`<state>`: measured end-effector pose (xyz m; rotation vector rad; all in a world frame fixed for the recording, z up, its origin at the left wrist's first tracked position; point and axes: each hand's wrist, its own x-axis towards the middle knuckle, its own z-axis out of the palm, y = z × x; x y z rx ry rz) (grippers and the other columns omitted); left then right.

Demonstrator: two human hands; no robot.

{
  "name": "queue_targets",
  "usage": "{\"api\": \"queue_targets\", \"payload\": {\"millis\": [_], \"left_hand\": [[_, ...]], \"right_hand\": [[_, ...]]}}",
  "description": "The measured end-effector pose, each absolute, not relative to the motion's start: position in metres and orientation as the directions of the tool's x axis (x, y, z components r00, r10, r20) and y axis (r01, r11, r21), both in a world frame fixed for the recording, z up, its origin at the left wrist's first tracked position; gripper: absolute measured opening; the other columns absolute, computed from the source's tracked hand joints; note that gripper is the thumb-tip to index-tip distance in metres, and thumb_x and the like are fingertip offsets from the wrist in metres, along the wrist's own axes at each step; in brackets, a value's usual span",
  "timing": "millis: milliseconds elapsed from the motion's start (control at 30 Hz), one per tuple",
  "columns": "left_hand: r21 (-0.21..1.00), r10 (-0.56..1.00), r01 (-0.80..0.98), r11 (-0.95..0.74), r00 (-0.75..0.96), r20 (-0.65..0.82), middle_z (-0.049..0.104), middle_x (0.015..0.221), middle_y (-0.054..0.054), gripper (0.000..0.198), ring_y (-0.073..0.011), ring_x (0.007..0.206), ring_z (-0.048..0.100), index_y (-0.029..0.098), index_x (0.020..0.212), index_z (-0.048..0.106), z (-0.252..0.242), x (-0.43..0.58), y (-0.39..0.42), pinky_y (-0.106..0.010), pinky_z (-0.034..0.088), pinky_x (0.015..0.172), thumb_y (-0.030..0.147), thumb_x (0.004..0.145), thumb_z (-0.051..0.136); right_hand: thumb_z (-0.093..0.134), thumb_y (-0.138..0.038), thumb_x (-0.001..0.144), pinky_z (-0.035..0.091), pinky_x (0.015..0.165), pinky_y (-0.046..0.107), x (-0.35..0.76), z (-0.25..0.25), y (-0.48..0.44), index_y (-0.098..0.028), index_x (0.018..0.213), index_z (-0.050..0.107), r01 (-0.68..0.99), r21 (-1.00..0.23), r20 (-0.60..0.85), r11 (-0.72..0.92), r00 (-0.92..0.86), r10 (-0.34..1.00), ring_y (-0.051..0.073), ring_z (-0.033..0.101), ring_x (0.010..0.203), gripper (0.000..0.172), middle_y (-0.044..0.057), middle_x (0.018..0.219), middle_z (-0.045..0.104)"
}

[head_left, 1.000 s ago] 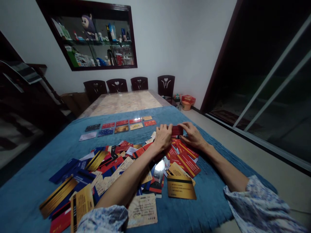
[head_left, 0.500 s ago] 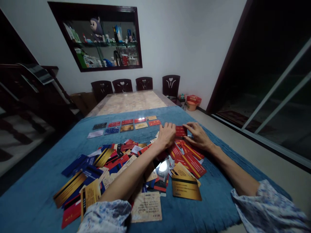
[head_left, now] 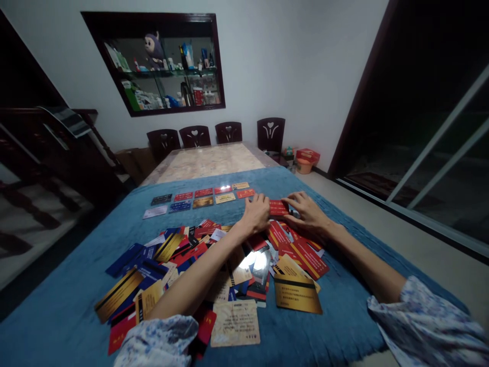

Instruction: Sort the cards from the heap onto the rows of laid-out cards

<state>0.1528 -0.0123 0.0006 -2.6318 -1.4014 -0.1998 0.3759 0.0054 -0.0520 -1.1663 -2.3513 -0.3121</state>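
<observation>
Red and printed with pale lettering, one bank-type card point(head_left: 278, 208) sits between the two hands above the right side of a heap of cards point(head_left: 193, 250). The right hand point(head_left: 304, 213) pinches its right end between thumb and fingers. The left hand point(head_left: 255, 215) is curled at its left end, fingers bent downward; its fingertips are hidden, so whether it grips the card cannot be told.

Below the hands, more red cards point(head_left: 303, 257) overlap at the heap's right edge. Just nearer lies a gold card point(head_left: 298, 294) with a dark stripe, partly over a paler one, and a worn beige card point(head_left: 236, 323) rests at the near edge of the heap, beside the left sleeve point(head_left: 156, 341). Blue cards point(head_left: 128, 259) fan out on the left, and glare whitens a glossy patch in the middle.

Beyond the heap, ten cards lie face up in two rows of five, a black card point(head_left: 161, 199) and a lilac card point(head_left: 155, 212) at the left ends. A blue cloth point(head_left: 344, 326) covers the near part of the table point(head_left: 206, 162); dark wooden chairs point(head_left: 271, 133) stand past its far end.
</observation>
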Motion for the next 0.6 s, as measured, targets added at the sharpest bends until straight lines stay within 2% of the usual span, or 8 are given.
{"api": "queue_targets", "payload": {"millis": [233,433,600], "left_hand": [[-0.051,0.823,0.834,-0.55,0.552,0.135,0.051,0.131,-0.017,0.036,-0.0327,0.126,0.044,0.015,0.116,0.051,0.005,0.14,-0.01,-0.051,0.04,0.099,0.024,0.083,0.063],[-0.077,0.829,0.834,-0.546,0.552,0.089,0.051,0.132,-0.018,0.031,-0.032,0.125,0.045,0.015,0.113,0.053,0.011,0.123,-0.009,-0.054,0.04,0.1,0.019,0.083,0.058],[-0.06,0.84,0.845,-0.532,0.535,0.088,0.053,0.129,-0.017,0.026,-0.0324,0.124,0.046,0.016,0.113,0.055,0.013,0.106,-0.006,-0.056,0.038,0.102,0.022,0.088,0.054]], "right_hand": [[0.054,-0.053,0.091,0.045,0.081,0.042,0.371,-0.039,0.017,-0.018,0.128,0.063,0.726,-0.01,0.423,0.688,-0.62,0.661,0.03,0.05,0.102,0.052,0.018,0.115,0.061],[0.055,-0.05,0.091,0.045,0.083,0.042,0.359,-0.021,0.024,-0.019,0.125,0.064,0.679,-0.005,0.33,0.734,-0.692,0.642,0.029,0.049,0.101,0.047,0.016,0.116,0.061],[0.058,-0.049,0.089,0.043,0.077,0.038,0.339,-0.008,0.03,-0.017,0.124,0.064,0.675,0.03,0.266,0.737,-0.716,0.645,0.029,0.048,0.101,0.048,0.017,0.115,0.061]]}}
